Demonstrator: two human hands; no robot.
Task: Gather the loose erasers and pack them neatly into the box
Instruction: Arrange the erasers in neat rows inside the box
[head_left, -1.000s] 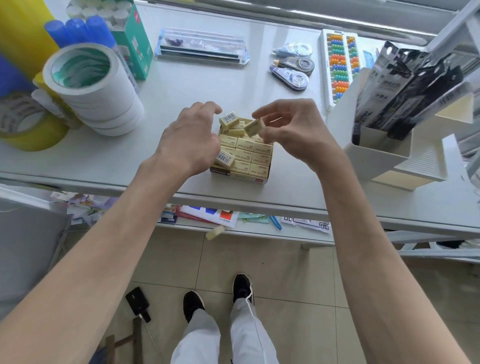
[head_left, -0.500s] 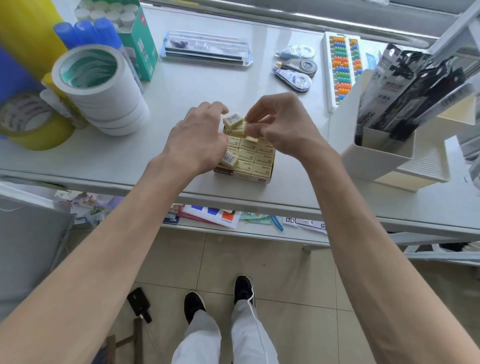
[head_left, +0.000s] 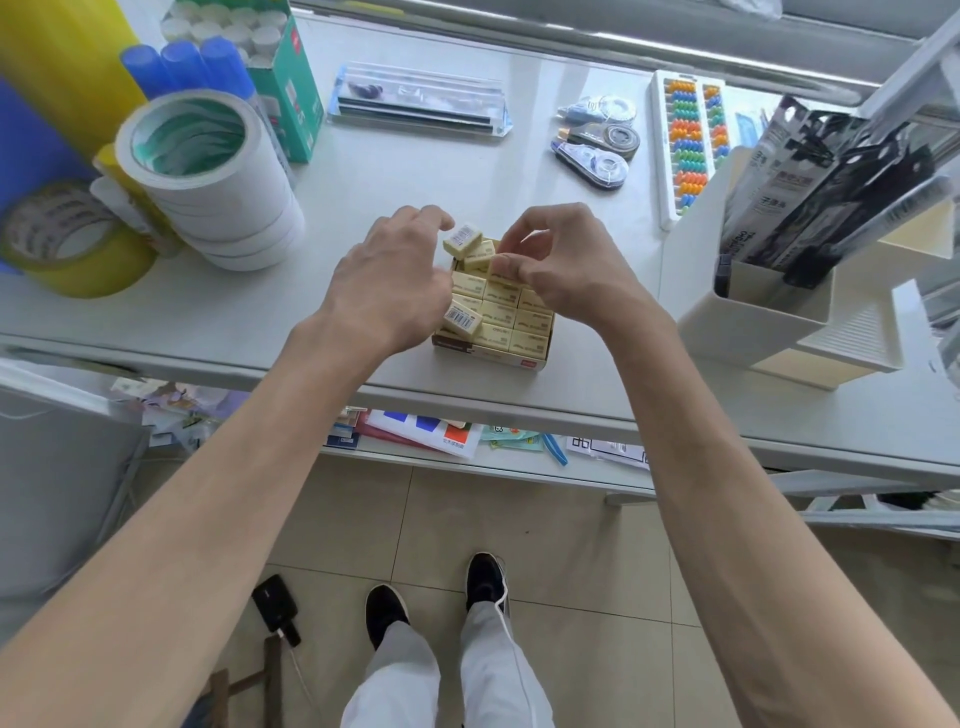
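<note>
Both hands work over the eraser box (head_left: 493, 358), which sits on the white table (head_left: 363, 171) near its front edge, between the two forearms.

Left hand (head_left: 389, 280): fingers curled, knuckles up, covering the box's left side. Its fingertips sit right by a tilted eraser with a barcode label (head_left: 462, 240) at the box's far-left corner; whether it is actually pinching it, cannot tell, the contact is hidden behind the fingers. A second barcode eraser (head_left: 460, 318) lies skewed on top of the packed rows, just under the heel of this hand, touching or nearly so.

Right hand (head_left: 558, 265): fingers bent in, thumb and forefinger pressed together on one small yellow eraser (head_left: 480, 254) at the far edge of the box, not spread. The remaining fingers arch above the box.

Packed erasers (head_left: 511, 312) fill the box in neat rows, pale yellow, printed faces up. The loose ones sit tilted on top at the far-left and left.

Around: stack of white tape rolls (head_left: 218, 182) left of the box, yellow tape roll (head_left: 72, 244) further left, correction tapes (head_left: 597, 150) and an abacus (head_left: 685, 140) beyond on the right, white organiser (head_left: 769, 306) at right. All well apart from the box.
</note>
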